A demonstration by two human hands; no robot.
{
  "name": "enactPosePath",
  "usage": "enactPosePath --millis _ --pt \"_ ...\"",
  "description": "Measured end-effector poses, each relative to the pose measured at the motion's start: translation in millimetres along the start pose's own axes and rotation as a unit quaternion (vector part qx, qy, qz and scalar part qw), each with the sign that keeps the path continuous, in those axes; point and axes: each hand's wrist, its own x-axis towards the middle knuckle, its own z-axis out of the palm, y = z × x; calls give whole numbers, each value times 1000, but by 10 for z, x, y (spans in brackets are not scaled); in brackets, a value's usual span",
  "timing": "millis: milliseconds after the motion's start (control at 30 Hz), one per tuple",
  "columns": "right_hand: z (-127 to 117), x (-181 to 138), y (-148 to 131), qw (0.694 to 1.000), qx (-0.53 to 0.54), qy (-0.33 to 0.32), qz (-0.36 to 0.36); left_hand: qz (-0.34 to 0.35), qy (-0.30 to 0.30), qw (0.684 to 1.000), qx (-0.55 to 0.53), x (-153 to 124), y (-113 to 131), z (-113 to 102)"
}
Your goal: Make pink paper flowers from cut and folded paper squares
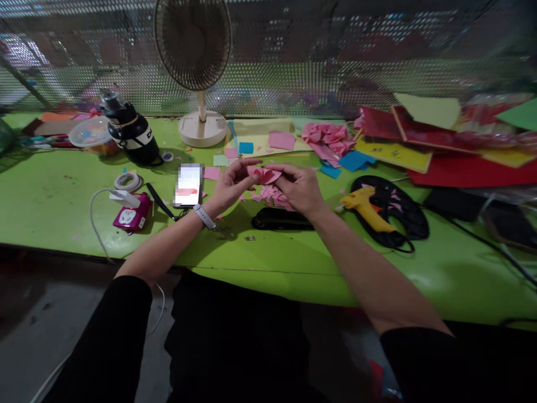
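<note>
Between my two hands is a small piece of pink paper (pixel 268 177), bent or folded, raised a little above the green table. My left hand (pixel 234 183) pinches its left side with thumb and fingers. On the other side my right hand (pixel 300 186) grips the same paper, its fingertips partly hidden behind it. Just below lies a pile of pink paper pieces (pixel 272 197). A black stapler-like tool (pixel 283 219) sits nearer to me, partly covered by my right wrist.
A yellow glue gun (pixel 373 208) rests on a black pad at right. A phone (pixel 188 186), a purple power adapter (pixel 133 214) and a tape roll (pixel 128 182) lie left. Behind stand a black bottle (pixel 132 134), a fan (pixel 201 130) and a pink paper heap (pixel 327 140).
</note>
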Motion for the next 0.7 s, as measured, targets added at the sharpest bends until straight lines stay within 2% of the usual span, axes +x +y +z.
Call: enactPosePath --millis 133,267,700 --pt "-38 57 48 988 119 -10 101 -26 -5 999 -35 -6 50 -40" --pt "-42 72 81 972 176 -39 148 -40 5 999 -37 -4 42 -53" --pt "-9 66 119 963 208 -29 168 -36 -13 998 -55 -12 46 -25"
